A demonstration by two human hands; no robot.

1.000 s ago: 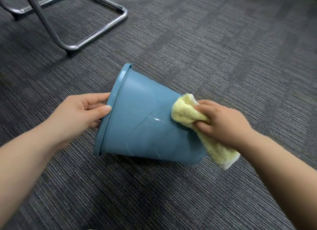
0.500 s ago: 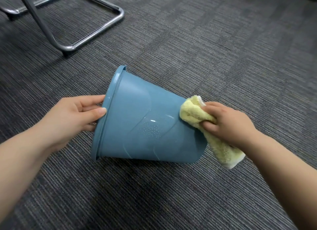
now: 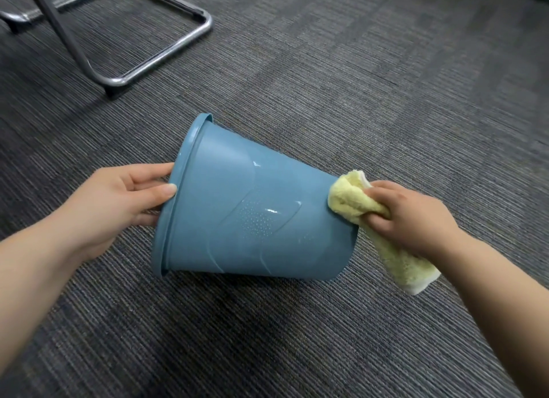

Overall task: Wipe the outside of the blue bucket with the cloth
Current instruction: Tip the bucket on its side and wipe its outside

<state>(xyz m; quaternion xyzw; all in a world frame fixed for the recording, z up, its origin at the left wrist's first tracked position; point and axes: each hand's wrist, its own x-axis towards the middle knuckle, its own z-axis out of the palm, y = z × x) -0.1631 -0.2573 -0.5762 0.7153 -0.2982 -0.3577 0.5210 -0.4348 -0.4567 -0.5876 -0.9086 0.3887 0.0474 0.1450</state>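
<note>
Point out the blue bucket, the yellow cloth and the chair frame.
blue bucket [image 3: 252,219], head view, outer side wall.
yellow cloth [image 3: 350,203], head view, bunched end against the bucket.
chair frame [image 3: 166,54], head view, slanting chrome base tube.

- Setting: probably an office or meeting room, viewed looking down at the floor.
- Floor: grey ribbed carpet [image 3: 371,106] laid in square tiles with alternating grain, a commercial type of covering.
- Furniture: chair base [image 3: 175,48] of bent chrome tube with a dark strut, standing on the carpet at upper left.
</note>
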